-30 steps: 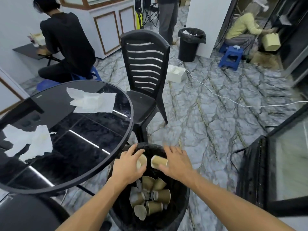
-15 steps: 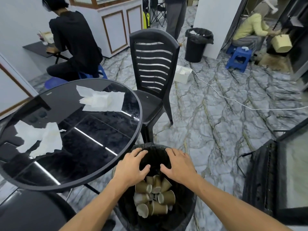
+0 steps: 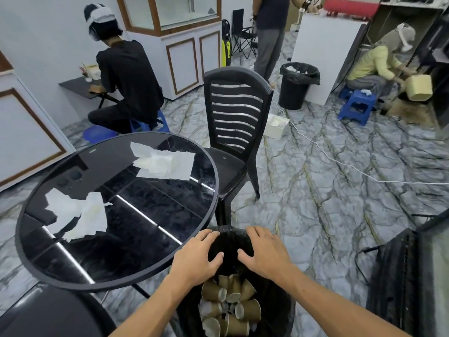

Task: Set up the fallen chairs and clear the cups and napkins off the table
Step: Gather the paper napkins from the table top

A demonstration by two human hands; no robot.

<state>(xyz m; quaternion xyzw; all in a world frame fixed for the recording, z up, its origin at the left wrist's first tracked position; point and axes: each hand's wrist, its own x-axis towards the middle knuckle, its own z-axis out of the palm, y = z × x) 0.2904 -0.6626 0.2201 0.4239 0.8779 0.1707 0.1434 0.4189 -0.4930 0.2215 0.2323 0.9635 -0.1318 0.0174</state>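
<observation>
Cups (image 3: 229, 306) jumbled, mostly sideways, in bin (image 3: 279, 310)

Indoor staged room, resembling a shop or cafe floor used for recording: marble-pattern tile floor (image 3: 315, 190), glass display cabinet (image 3: 170, 15) on white panelled base, round black glass table (image 3: 116, 283), plastic chair (image 3: 233, 132), lined bins, several people working at separate stations.

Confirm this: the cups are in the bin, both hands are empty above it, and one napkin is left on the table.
Not quite: the head view shows two napkins left on the table, one near the chair and one nearer the left edge. The rest holds: the cups are in the bin, with the left hand and right hand empty above it.
</observation>
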